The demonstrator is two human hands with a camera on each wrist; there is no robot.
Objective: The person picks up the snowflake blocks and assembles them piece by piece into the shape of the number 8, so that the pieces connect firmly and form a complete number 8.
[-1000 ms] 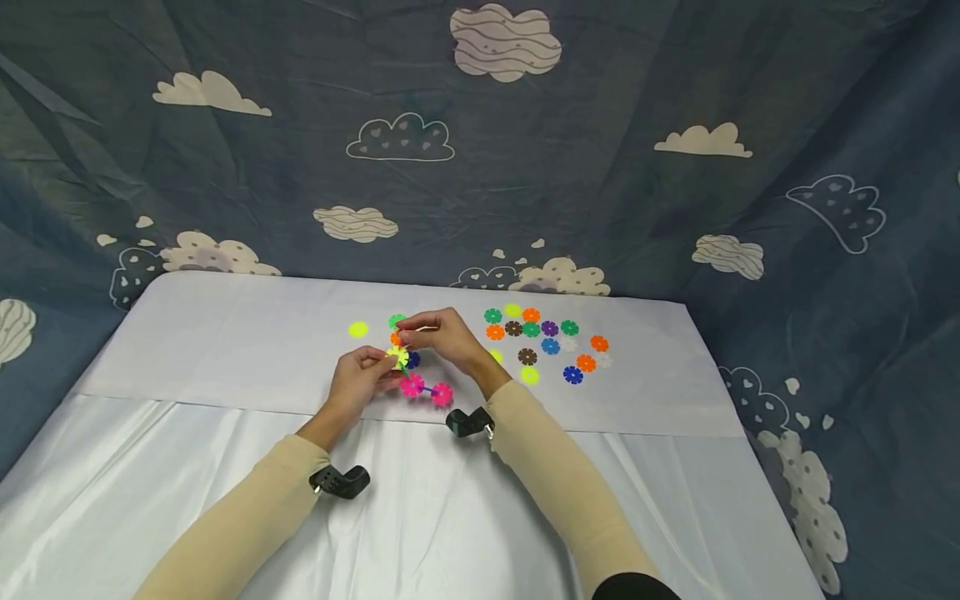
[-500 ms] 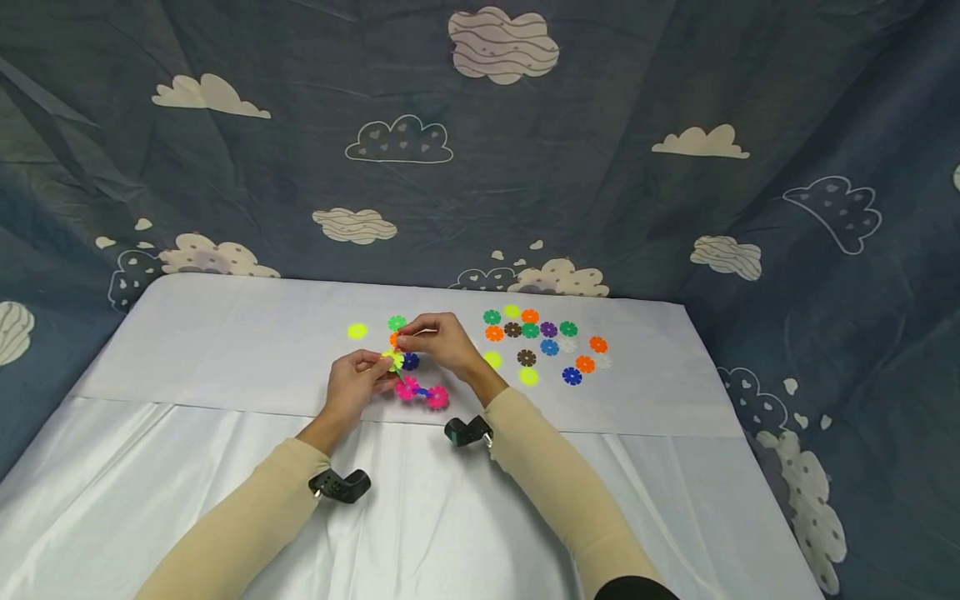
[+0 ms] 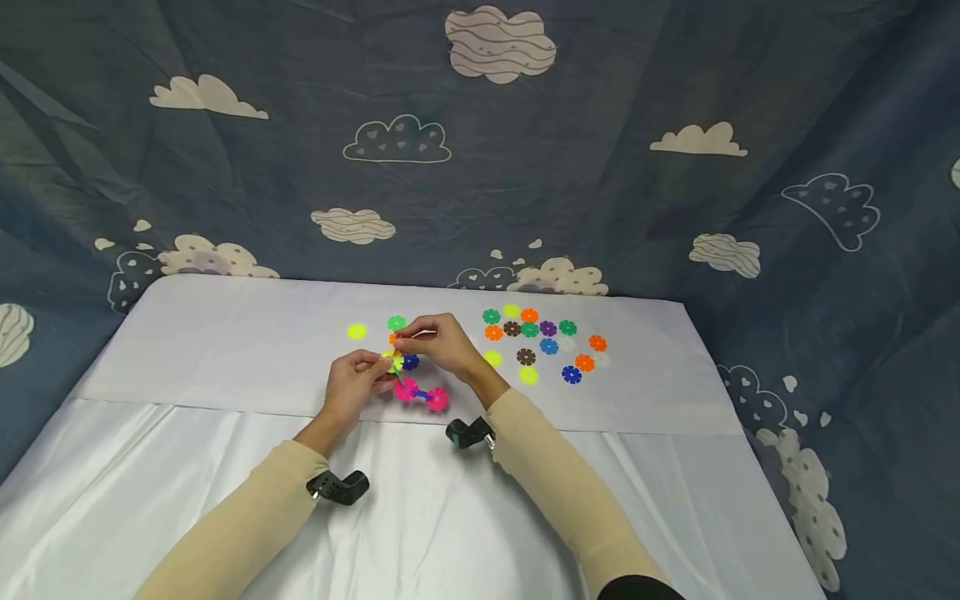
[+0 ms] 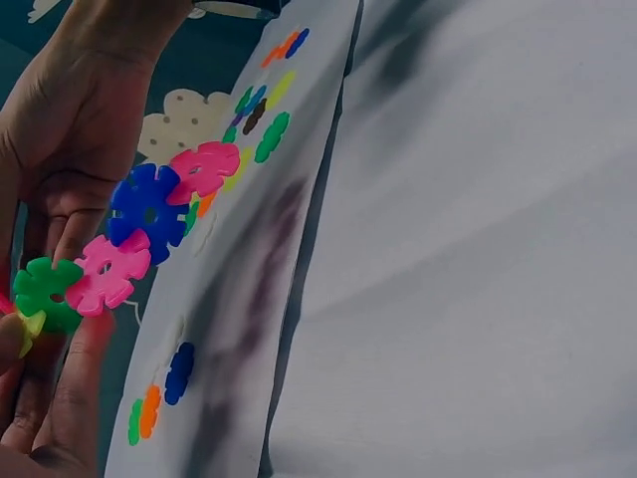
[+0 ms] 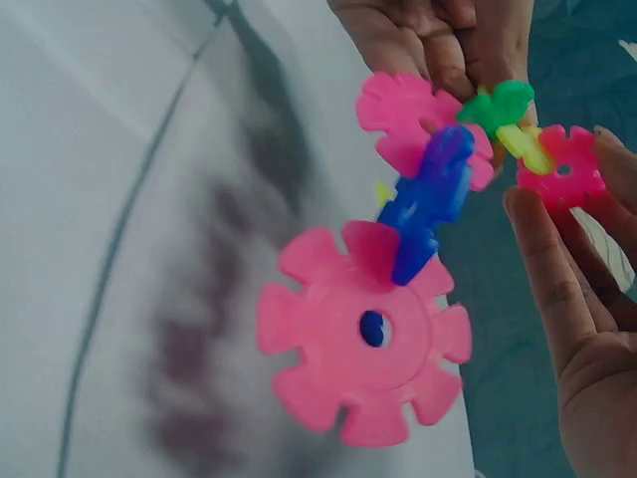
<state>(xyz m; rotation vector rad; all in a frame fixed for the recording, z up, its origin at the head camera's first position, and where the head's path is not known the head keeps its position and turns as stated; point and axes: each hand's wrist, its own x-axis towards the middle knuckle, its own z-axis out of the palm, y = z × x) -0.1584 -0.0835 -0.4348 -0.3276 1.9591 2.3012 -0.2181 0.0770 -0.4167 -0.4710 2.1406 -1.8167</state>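
Both hands meet at a joined chain of plastic snowflake discs over the table. From its free end, the chain runs pink disc, blue disc, pink disc, green disc, then a yellow disc. The left hand pinches the chain around the yellow and green discs, the pink and blue part hanging out beyond its fingers. In the right wrist view the right hand pinches another pink disc between thumb and fingers, its edge against the yellow one.
Loose discs lie on the white table: a yellow one, a green one and a dark blue one near the hands. Several mixed-colour discs, including a brown one, are spread to the right. A cloud-print curtain hangs behind.
The chain's pink and blue end has dropped slightly down and left, and the hands have shifted slightly left. Both hands keep their pinch; the loose discs stay put.
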